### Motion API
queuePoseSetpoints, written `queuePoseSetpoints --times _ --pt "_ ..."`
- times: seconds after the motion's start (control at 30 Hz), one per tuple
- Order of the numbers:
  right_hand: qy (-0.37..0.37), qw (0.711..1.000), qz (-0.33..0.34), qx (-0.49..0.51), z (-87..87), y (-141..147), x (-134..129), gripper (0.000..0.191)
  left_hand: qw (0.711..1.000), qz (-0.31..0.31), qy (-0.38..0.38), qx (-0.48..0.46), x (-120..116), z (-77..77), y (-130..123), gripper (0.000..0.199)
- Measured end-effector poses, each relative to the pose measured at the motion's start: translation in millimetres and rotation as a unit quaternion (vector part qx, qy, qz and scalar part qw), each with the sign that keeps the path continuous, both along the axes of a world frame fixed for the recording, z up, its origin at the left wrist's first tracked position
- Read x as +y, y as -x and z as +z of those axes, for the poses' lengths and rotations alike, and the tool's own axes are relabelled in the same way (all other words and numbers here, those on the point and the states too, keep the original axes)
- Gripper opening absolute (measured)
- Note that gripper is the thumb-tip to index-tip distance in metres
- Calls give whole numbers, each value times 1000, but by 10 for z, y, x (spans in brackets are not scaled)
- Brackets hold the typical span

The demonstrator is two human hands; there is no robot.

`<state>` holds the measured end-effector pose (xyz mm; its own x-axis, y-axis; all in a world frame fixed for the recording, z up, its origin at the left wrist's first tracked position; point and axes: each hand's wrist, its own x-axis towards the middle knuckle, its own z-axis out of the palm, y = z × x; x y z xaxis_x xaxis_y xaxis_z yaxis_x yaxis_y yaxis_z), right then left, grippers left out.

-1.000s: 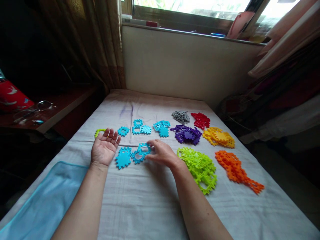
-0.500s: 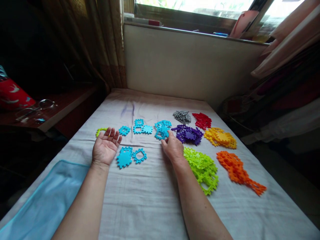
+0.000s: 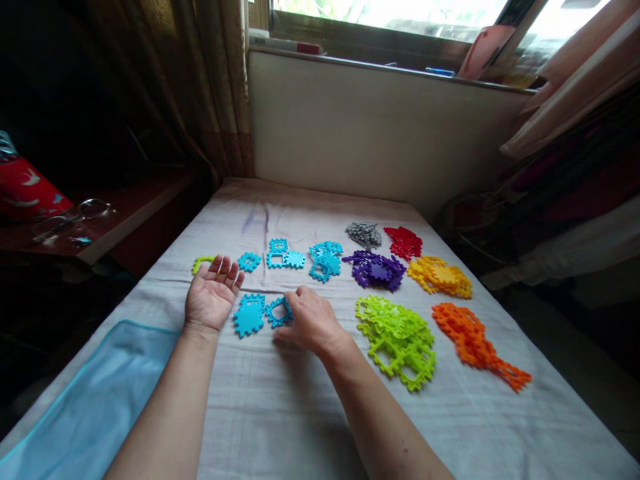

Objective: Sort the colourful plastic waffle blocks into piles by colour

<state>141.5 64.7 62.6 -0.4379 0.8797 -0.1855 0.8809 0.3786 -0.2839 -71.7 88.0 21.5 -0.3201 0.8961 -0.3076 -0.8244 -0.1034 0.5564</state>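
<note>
My left hand (image 3: 210,299) rests palm up with its fingers loosely extended, holding nothing. Just behind its fingers, a lime-green toothed plastic building piece (image 3: 197,265) is partly hidden. My right hand (image 3: 314,325) reaches over the right edge of a blue square frame piece (image 3: 271,313), thumb and fingers apart; whether it touches the piece I cannot tell. Left of that frame lie overlapping blue pieces (image 3: 249,323), one of them solid. Farther back are a small blue piece (image 3: 242,262), a cluster of joined-looking blue pieces (image 3: 296,259) and a blue pile (image 3: 331,260).
Piles of lime-green (image 3: 393,320), purple (image 3: 379,269), grey (image 3: 365,235), red (image 3: 404,243), yellow (image 3: 443,273) and orange (image 3: 465,332) pieces lie on the right of the cloth-covered surface (image 3: 280,427). A blue cloth (image 3: 115,380) lies front left. Eyeglasses (image 3: 93,209) sit on a side table.
My right hand has moved from the blue pile leftward and nearer to me, to the blue frame piece. My left hand stays in place.
</note>
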Motion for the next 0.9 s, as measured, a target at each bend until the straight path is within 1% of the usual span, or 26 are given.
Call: queuePoseSetpoints --times 0.13,0.3,0.37,0.53,0.63,0.73,0.8,0.83,0.9 --pt "-10 1000 1 -3 -23 65 -14 38 1000 8 11 -13 -4 47 -31 35" --pt "4 1000 -13 -2 10 -67 75 36 1000 9 8 -20 -13 60 -38 35" --pt "-8 999 -43 -1 24 -162 158 39 1000 9 7 -22 -14 53 -32 34" --pt "-84 982 -170 4 14 -365 530 48 1000 6 5 -24 -5 24 -11 32" --pt "-97 969 -225 -8 -10 -454 764 45 1000 6 2 -23 1 11 -3 31" --pt "-120 958 -260 -6 -46 -517 879 42 1000 4 -1 -21 1 7 -3 31" --pt "-151 952 -265 17 -86 -511 861 41 1000 2 -1 -21 0 6 -4 32" --pt "-166 951 -257 37 -115 -484 825 40 1000 2 -1 -20 -1 4 -3 31" --pt "-184 957 -204 94 -189 -373 712 35 1000 -1 -3 -18 -2 -2 1 30"
